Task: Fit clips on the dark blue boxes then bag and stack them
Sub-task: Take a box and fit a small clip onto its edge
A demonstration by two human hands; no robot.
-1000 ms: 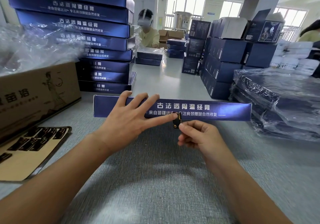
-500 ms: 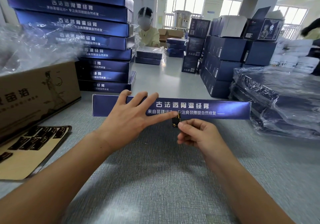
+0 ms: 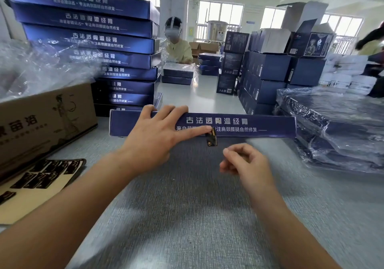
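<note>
Left hand (image 3: 153,135) flat, fingers spread, pressing the long dark blue printed box (image 3: 239,125) beside a small black clip (image 3: 212,137). Right hand (image 3: 245,161) loosely curled, empty. Tall stack of matching blue boxes (image 3: 99,40) behind; plastic-wrapped boxes (image 3: 336,127) to the right.

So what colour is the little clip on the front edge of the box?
The clip is black with a small gold mark, seen in the head view.

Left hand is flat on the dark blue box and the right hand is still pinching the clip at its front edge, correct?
Not quite. In the head view the left hand lies flat on the dark blue box, but the right hand has let go: the clip sits at the front edge, apart from its fingers.
</note>
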